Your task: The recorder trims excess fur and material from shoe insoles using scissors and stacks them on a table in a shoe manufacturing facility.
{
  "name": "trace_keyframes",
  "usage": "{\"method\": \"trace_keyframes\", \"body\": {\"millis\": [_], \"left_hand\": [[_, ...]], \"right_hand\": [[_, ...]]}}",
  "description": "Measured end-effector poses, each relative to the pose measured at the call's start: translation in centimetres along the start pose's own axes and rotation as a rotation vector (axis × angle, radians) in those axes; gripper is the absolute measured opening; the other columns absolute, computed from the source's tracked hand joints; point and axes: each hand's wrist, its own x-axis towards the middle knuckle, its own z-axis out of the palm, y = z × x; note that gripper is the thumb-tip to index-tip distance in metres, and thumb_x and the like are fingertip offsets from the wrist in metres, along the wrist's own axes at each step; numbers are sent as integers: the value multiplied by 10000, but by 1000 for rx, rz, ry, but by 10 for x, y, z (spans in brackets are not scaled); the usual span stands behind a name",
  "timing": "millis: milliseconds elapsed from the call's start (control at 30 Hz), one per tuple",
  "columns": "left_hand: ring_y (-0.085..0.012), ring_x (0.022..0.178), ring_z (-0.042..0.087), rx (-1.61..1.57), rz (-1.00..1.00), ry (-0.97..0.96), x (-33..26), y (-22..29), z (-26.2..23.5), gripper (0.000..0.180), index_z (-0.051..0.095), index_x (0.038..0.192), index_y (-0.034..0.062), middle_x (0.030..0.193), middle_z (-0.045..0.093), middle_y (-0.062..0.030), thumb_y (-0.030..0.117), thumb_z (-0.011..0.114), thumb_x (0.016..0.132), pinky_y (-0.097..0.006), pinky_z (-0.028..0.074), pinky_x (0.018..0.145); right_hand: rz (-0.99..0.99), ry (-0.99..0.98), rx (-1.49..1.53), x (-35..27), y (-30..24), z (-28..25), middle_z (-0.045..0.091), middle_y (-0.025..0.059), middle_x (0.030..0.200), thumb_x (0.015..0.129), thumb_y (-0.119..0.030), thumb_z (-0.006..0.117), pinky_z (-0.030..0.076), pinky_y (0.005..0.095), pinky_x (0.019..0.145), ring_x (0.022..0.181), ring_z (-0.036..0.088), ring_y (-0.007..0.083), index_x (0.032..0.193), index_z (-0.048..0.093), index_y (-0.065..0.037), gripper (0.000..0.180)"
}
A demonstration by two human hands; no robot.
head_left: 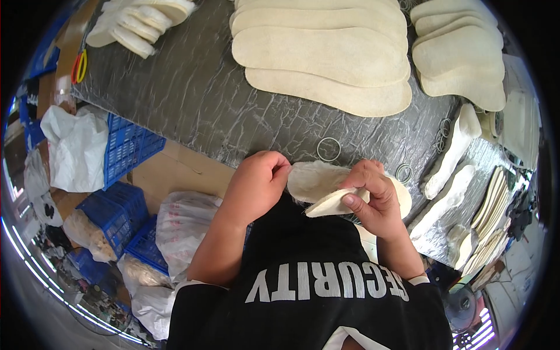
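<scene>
My left hand point(258, 182) pinches the left end of a cream insole point(312, 182) whose fleecy side faces up, just off the table's near edge. My right hand point(378, 197) grips a second insole point(329, 205) between thumb and fingers, folded or lying over the first; their overlap is partly hidden by the fingers. Another pale rounded end point(402, 198) shows to the right of that hand; I cannot tell which insole it belongs to. Just beyond the hands lies a thin rubber band point(329, 149) on the table.
Overlapping cream insoles point(297, 52) cover the far middle of the dark table point(169, 99), with more insoles point(458, 52) at far right and fleecy ones point(137, 26) at far left. Scissors point(80, 67) lie at the left edge. Blue crates point(131, 146) and white bags point(189, 224) stand below left.
</scene>
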Motion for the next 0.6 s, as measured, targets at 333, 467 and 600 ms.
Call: {"method": "trace_keyframes", "body": {"millis": [333, 467, 600], "left_hand": [[-266, 711, 606, 71, 90, 100, -7, 3, 8, 74, 603, 870, -23, 817, 609, -151, 47, 616, 850, -352, 468, 631], [-253, 694, 596, 135, 129, 93, -7, 6, 10, 60, 588, 847, -24, 778, 585, -140, 31, 609, 842, -341, 459, 611], [-234, 679, 585, -38, 164, 71, -6, 1, 12, 41, 587, 840, -20, 768, 577, -127, 18, 600, 844, -324, 453, 604]], "right_hand": [[24, 29, 30, -5, 4, 2, 573, 2, 746, 771, -153, 728, 301, 348, 850, 761, 527, 173, 861, 663, -97, 124], [35, 50, 22, -6, 4, 4, 589, 5, 763, 774, -148, 722, 307, 341, 851, 775, 530, 176, 863, 660, -93, 122], [25, 55, 19, -6, 8, 4, 605, 7, 787, 776, -152, 720, 315, 334, 848, 793, 534, 179, 858, 654, -89, 122]]}}
